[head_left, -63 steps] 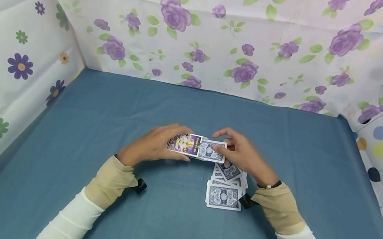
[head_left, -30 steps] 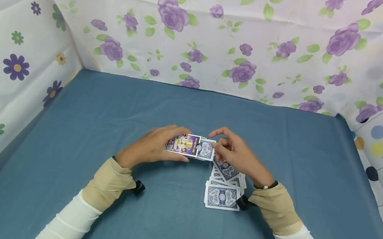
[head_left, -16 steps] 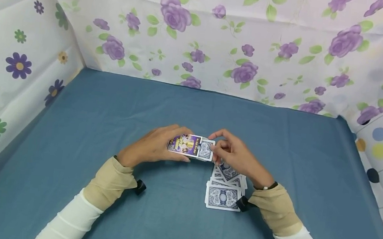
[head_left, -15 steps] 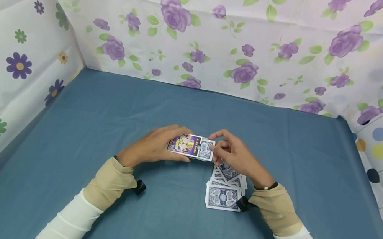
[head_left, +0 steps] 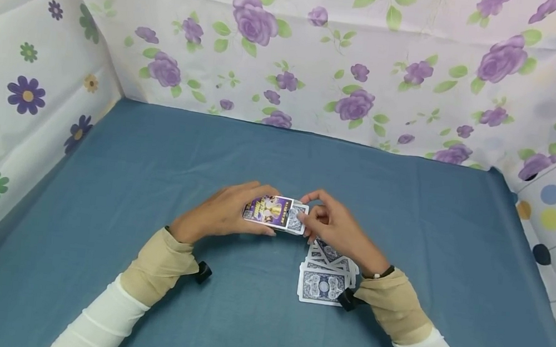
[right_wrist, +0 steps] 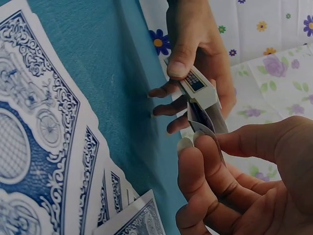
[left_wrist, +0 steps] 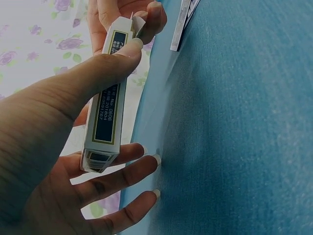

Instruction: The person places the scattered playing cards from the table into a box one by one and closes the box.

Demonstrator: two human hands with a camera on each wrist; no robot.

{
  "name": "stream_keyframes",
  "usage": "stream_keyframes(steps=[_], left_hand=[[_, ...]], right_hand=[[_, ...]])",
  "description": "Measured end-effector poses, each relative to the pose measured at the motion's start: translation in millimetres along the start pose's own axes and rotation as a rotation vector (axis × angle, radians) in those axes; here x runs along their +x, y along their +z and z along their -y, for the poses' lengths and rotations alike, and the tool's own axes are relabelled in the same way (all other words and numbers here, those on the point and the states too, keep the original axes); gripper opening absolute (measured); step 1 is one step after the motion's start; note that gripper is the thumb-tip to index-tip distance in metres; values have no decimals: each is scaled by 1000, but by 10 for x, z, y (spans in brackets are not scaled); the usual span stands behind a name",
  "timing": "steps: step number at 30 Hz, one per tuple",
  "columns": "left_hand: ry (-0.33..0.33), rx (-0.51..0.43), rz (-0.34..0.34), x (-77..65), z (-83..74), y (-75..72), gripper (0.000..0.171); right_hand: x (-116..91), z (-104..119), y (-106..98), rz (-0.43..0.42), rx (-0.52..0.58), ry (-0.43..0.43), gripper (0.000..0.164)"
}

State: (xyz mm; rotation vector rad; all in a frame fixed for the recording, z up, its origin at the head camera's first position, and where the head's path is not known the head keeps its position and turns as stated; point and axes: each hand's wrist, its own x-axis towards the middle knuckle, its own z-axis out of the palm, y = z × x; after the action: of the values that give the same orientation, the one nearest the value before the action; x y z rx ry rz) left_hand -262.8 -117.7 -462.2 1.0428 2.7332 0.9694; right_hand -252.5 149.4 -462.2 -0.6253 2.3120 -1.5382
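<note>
- Step in hand, as I judge it: working a blue-backed card (head_left: 296, 220) at the mouth of a printed card box (head_left: 268, 210); from here I cannot tell whether it is going in or coming out.
- Next move, my reading: calls for a steady box and a card lined up with the mouth, lest an edge catch.
- Left hand (head_left: 226, 207): one, gripping the card box by its narrow sides, thumb on one; the left wrist view shows me other fingers spread apart.
- Right hand (head_left: 335, 226): one, thumb and fingertips pinching at the card's projecting end; whether a box flap is caught too, I cannot tell.
- Card box: one, between the hands, raised above the blue cloth (head_left: 193, 322).
- Loose cards (head_left: 323, 287): one overlapping pile, backs up, on the cloth, near the right wrist.
</note>
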Motion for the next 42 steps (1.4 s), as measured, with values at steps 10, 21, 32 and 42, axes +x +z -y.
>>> stream_keyframes(steps=[10,21,32,42], left_hand=[[25,3,-11,2,-6,2,64],[17,61,-6,-13,-15,35,66],[30,115,10,10,-54,57,69],[39,99,3,2,-64,51,67]], right_hand=[[12,17,62,1,-19,49,37],[15,-44,99,7,-37,57,38],[-32,-33,193,-15,-70,33,33],[-4,-101,212,-30,-91,32,32]])
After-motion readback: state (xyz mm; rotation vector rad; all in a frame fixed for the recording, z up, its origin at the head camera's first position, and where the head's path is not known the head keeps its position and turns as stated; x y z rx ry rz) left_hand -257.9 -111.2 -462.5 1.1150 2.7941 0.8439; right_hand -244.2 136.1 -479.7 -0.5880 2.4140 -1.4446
